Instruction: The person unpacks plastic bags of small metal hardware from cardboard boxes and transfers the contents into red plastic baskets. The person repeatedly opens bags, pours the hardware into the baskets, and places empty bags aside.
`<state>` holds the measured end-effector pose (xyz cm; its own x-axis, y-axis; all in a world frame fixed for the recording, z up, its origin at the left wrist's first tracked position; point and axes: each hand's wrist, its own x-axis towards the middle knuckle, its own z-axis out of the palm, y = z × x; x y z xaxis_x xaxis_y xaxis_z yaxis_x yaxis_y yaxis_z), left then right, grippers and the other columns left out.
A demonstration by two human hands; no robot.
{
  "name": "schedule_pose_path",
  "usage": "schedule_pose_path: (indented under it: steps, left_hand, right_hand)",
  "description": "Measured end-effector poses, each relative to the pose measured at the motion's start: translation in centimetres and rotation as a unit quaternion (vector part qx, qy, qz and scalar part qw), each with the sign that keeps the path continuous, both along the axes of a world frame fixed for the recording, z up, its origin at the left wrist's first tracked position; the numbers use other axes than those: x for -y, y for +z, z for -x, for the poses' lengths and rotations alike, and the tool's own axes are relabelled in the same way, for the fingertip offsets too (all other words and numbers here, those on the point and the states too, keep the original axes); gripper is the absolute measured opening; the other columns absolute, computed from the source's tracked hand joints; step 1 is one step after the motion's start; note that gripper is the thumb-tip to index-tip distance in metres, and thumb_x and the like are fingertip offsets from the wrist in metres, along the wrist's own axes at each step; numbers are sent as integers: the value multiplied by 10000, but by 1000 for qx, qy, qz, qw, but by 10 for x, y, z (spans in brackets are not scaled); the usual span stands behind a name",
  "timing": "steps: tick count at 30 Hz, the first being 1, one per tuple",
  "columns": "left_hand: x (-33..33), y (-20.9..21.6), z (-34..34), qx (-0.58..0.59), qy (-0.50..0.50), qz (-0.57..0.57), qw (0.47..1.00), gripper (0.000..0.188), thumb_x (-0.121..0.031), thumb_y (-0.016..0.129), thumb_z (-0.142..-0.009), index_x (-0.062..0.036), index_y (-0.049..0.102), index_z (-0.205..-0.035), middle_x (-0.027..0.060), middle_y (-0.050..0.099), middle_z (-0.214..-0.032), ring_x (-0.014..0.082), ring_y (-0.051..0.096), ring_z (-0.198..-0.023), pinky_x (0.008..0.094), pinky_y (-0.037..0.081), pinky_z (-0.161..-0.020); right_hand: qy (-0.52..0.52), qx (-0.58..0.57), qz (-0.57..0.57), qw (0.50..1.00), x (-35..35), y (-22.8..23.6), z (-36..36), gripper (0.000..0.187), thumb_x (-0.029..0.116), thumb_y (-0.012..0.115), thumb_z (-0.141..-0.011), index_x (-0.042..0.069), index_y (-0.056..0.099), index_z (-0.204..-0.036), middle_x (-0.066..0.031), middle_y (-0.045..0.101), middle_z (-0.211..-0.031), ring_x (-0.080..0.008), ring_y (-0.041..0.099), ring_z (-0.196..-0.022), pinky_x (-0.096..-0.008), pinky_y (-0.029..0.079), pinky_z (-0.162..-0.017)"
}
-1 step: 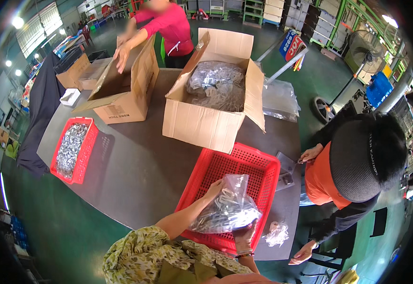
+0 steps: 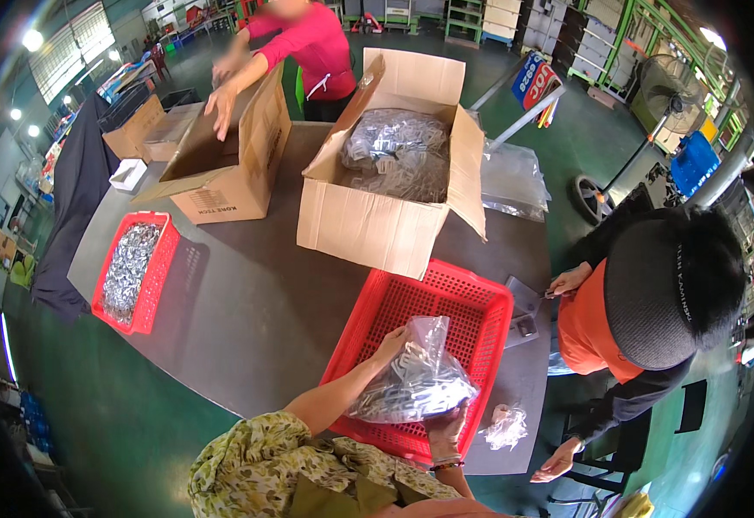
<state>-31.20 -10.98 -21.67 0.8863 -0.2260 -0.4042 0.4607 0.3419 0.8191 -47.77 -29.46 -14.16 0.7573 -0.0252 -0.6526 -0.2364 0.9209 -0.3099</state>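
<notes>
A clear plastic bag (image 2: 416, 384) filled with small, shiny, pale pieces is held between my hands, over the near part of a red plastic basket (image 2: 407, 298). My left hand (image 2: 390, 345) grips the bag's upper left side near its loose mouth. Under the lower right corner of the bag, my right hand (image 2: 446, 433) holds it from below; its fingers are partly hidden by the bag. The basket's visible floor is perforated. Just right of it, a small heap of clear, whitish pieces (image 2: 506, 426) lies on the dark table (image 2: 256, 302).
An open carton (image 2: 368, 229) filled with clear bags of parts stands beyond the basket. Left of it, a person in pink reaches over another open carton (image 2: 230, 197). A smaller red basket (image 2: 163, 274) holds metal pieces. A person in orange (image 2: 580, 324) works at the right edge.
</notes>
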Motion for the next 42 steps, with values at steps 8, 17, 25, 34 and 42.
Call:
schedule_pose_path:
  steps: [8,17,25,34,42]
  left_hand:
    - [-5,33,-27,221,-156,-547,793,579,-166,592,-844,-215,399,-1388,236,390,-1221,459,378,-1149,622,396,-895]
    - [-105,141,63,225,-425,-588,651,626,-270,669,-825,107,451,-1276,282,509,-1254,418,498,-1140,485,428,-936]
    - [-77,60,153,318,-287,-836,342,556,-236,573,-822,99,513,-1263,190,565,-1179,253,482,-1048,364,379,-825]
    - [-86,58,153,367,-235,-823,364,359,-164,526,-826,48,589,-1109,138,595,-978,221,557,-934,325,424,-757]
    - [-108,76,143,392,-329,-737,442,210,-44,603,-743,-10,542,-941,184,589,-973,294,639,-802,391,513,-725]
  right_hand:
    - [156,-98,152,971,26,14,8,428,461,628,-869,160,566,-1167,-26,598,-922,-209,584,-848,-531,541,-698]
    - [416,92,757,496,42,42,12,227,93,541,-876,13,597,-1081,-158,612,-895,-294,618,-838,-377,487,-725]
    - [377,125,917,-5,60,18,-26,484,62,548,-791,-12,523,-1269,-209,482,-1303,-383,349,-1309,-679,253,-1028]
    - [366,159,909,118,68,18,-48,183,125,592,-760,48,692,-892,-106,523,-1193,-358,338,-1305,-746,89,-1060]
    - [280,215,910,219,75,105,-38,159,18,672,-642,77,673,-790,-50,537,-1092,-295,379,-1241,-652,182,-1067]
